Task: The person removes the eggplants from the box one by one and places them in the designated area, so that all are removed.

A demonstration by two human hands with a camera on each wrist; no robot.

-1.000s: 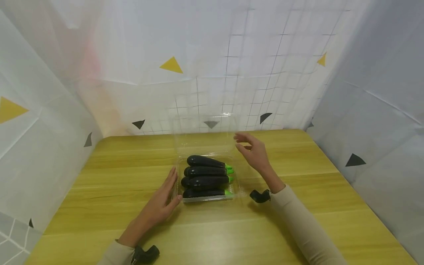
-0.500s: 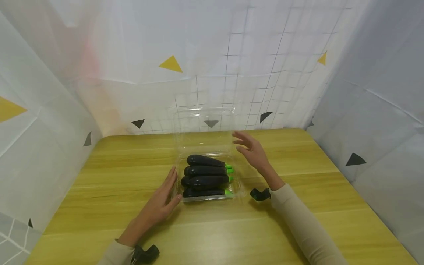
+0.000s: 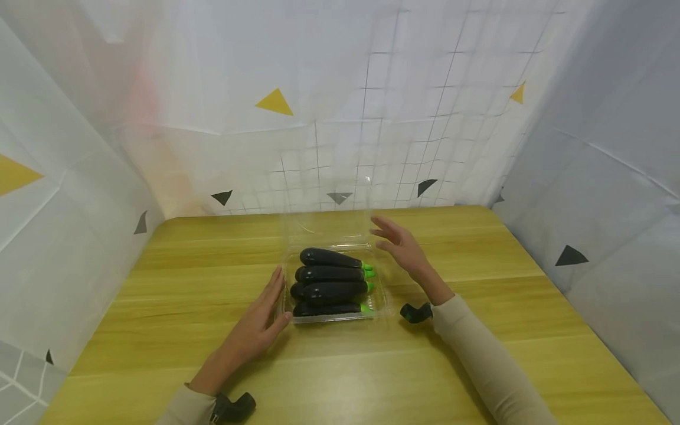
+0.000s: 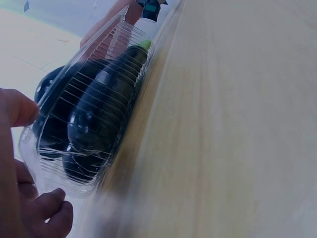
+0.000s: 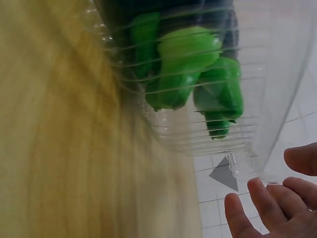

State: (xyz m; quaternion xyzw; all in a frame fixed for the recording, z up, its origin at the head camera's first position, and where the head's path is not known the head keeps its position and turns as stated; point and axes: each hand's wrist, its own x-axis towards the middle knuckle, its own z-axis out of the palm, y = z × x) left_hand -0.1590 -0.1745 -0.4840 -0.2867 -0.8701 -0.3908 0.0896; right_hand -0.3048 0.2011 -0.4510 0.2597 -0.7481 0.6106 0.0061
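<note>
A clear plastic clamshell container (image 3: pixel 340 317) stands on the table with its hinged lid (image 3: pixel 319 227) raised at the back. Several dark eggplants (image 3: pixel 332 291) lie side by side in it, green stem ends (image 5: pixel 185 64) toward the right. My left hand (image 3: pixel 257 327) rests against the container's left side, its fingers straight and its thumb at the front corner. In the left wrist view the thumb (image 4: pixel 22 109) is at the rim. My right hand (image 3: pixel 404 248) is by the lid's right edge near the hinge, fingers loosely bent and apart, holding nothing.
The wood-grain table (image 3: pixel 451 366) reaches back to a white cloth backdrop (image 3: pixel 340 71) with grid lines and coloured triangles. Cloth walls (image 3: pixel 600 177) also stand at both sides. A black wrist device (image 3: pixel 417 313) juts from each sleeve.
My right hand has shifted slightly left and closer to the lid's edge. The raised lid has swayed a little. My left hand and the eggplants have stayed in place.
</note>
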